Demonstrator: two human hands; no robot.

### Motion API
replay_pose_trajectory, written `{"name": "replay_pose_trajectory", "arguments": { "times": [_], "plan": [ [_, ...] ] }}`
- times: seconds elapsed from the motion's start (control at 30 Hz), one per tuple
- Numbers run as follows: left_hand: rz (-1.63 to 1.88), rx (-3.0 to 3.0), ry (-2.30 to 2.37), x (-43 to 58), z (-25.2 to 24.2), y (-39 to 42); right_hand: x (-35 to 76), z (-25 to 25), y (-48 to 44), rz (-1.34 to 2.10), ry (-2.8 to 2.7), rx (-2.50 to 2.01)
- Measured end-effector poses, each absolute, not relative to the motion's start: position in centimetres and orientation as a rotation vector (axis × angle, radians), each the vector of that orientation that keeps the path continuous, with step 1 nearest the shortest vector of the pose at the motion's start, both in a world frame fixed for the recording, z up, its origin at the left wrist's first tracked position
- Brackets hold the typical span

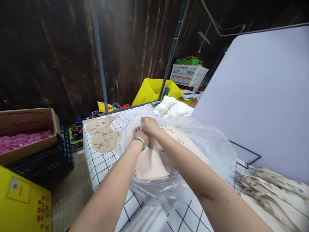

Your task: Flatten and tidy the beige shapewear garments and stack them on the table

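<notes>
A stack of flat pale-beige fabric pieces (153, 166) lies inside a wide clear plastic bag (217, 148) on the table. My left hand (142, 136), with a pale green bangle on its wrist, is closed at the far left end of the stack, where the fabric creases toward it. Just beyond and touching it, my right hand (149, 125) is closed too, its fingers curled near the bag's far side. What lies inside the right fingers is hidden. More beige pieces with dark marks (180, 135) show in the bag, partly behind my right forearm.
The table has a white grid-patterned cover (98, 169). Brown paper templates (103, 135) with handwriting lie left, a white cloth pile (172, 106) at the back, beige fabric bundles (277, 193) at right. A large pale panel (260, 96) leans over the right side. Boxes (56, 125) stand left.
</notes>
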State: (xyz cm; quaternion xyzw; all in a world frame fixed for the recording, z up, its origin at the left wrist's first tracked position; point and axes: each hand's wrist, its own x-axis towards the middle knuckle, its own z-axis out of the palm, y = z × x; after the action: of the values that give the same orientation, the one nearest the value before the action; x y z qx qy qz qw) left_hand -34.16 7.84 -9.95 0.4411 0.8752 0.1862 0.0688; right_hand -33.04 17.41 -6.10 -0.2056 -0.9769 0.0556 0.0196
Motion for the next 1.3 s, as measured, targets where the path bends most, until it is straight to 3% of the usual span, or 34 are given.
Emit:
{"name": "replay_pose_trajectory", "arguments": {
  "times": [0.23,0.37,0.53,0.77,0.93,1.03,1.1,1.17,1.3],
  "plan": [
    [0.326,1.273,2.683,-34.6,-12.3,8.8,-30.2,-10.2,17.2,0.394,-3.07,-0.731],
    [0.172,1.248,2.713,-34.6,-11.0,8.8,-29.0,-8.5,17.5,0.477,-3.055,-0.705],
    [0.215,1.346,2.711,-34.5,-10.2,8.2,-22.4,-7.0,15.3,0.429,-2.882,-0.628],
    [0.281,1.366,2.735,-33.6,-11.6,7.8,-18.0,-12.9,9.5,0.251,-2.679,-0.725],
    [0.566,1.388,2.785,-32.6,-7.7,9.3,-15.2,-12.1,9.4,0.195,-2.658,-0.67],
    [0.988,1.717,2.659,-26.2,-5.9,10.2,-7.5,-12.6,6.7,0.165,-2.462,-0.71],
    [1.268,2.055,2.221,-19.1,-6.4,10.0,-0.7,-13.8,4.7,0.24,-2.346,-0.801],
    [1.072,2.229,1.763,-11.2,-8.1,9.3,6.5,-15.2,3.9,0.315,-2.104,-1.097],
    [0.705,2.362,1.477,0.6,-12.8,8.1,18.7,-16.6,6.5,0.237,-1.724,-1.474]
  ]
}}
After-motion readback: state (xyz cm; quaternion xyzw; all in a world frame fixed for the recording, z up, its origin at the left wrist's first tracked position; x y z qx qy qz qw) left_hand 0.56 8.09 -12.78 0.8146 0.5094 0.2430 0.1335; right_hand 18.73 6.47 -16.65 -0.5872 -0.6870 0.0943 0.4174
